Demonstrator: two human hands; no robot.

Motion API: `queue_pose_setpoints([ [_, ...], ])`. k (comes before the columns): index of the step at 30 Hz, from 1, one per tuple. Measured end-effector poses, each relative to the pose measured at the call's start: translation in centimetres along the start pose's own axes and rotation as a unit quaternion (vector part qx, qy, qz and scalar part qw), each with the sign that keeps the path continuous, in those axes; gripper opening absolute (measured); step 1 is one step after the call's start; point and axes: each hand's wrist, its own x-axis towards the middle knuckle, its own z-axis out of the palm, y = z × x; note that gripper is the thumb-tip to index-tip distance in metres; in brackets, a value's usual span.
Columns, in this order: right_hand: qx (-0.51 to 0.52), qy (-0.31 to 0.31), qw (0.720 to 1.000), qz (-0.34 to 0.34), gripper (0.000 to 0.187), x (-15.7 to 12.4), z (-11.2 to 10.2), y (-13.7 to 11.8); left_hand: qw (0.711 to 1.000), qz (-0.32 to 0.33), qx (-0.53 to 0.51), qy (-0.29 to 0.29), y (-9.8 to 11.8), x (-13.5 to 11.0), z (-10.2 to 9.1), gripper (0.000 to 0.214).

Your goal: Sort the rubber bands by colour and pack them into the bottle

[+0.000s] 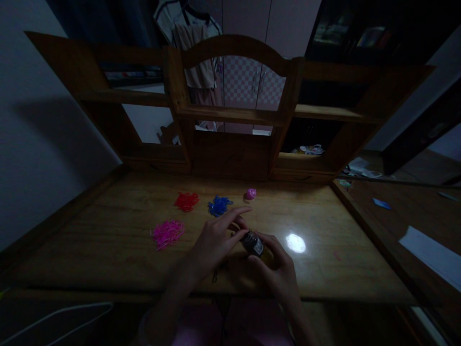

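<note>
A small dark glass jar (256, 246) with a pale label lies tilted between my hands, its mouth toward the left. Wrapped around its lower part is my right hand (279, 264). My left hand (218, 235) has its thumb and a curled finger at the jar's mouth, while the index finger stretches out above. Whether anything small sits between those fingertips I cannot make out. Beyond my left hand lies a blue pile of thin plastic pieces (219, 205). A red pile (186, 202) and a pink pile (167, 234) of similar pieces lie farther left.
A small pink round object (251, 193) stands toward the back of the wooden desk (108, 230). Near the front edge is a small dark hook-like piece (215, 276). A wooden shelf unit (234, 115) rises behind. Papers (432, 254) lie on a surface at the right.
</note>
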Motion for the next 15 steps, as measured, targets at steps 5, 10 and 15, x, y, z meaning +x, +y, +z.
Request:
queue_pose_setpoints([
  [5,0.055,0.004,0.998,0.014,0.038,-0.1,0.0,0.0,0.999,0.031,-0.006,-0.015,0.7,0.5,0.2,0.061],
  [10,0.089,0.006,0.995,0.036,0.039,-0.2,-0.2,0.1,0.998,0.005,-0.037,-0.055,1.9,0.9,0.1,0.062],
  [15,0.115,0.017,0.993,0.023,0.041,-0.2,-0.2,0.4,0.996,0.008,-0.035,-0.076,2.8,0.5,0.2,0.054],
])
